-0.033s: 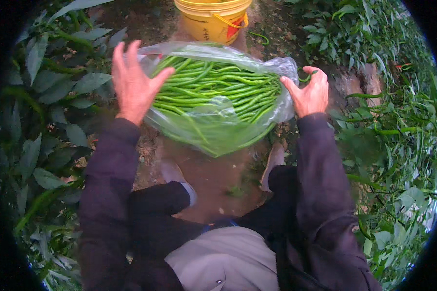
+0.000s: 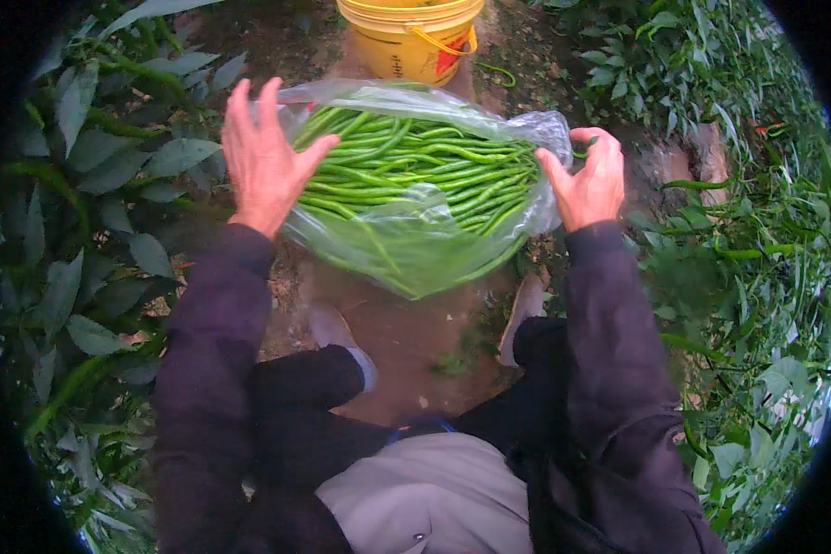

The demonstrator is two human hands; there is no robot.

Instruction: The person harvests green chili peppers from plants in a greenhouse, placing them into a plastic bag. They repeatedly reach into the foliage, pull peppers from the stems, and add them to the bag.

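Observation:
Long green chili peppers [image 2: 425,157] lie side by side in a clear plastic bag [image 2: 406,263], its mouth spread wide around them. At the bag's left end is my left hand [image 2: 263,166], fingers spread and thumb stretched toward the peppers. By the right end, my right hand [image 2: 589,180] has its thumb out and its fingers bent, with a gap between them. A bit of green shows in that gap; whether it is a loose pepper is unclear. Bunched plastic [image 2: 537,127] sits next to the right thumb.
A yellow bucket [image 2: 406,51] with a yellow handle stands just beyond the bag. Leafy pepper plants [image 2: 92,166] crowd both sides of the brown dirt path [image 2: 406,342]. My shoes [image 2: 523,314] are on the path, and a single pepper [image 2: 497,72] lies near the bucket.
My left hand has shifted slightly right, closer in over the bag's left end. The green bit by my right fingers shows less. The bag and peppers look the same.

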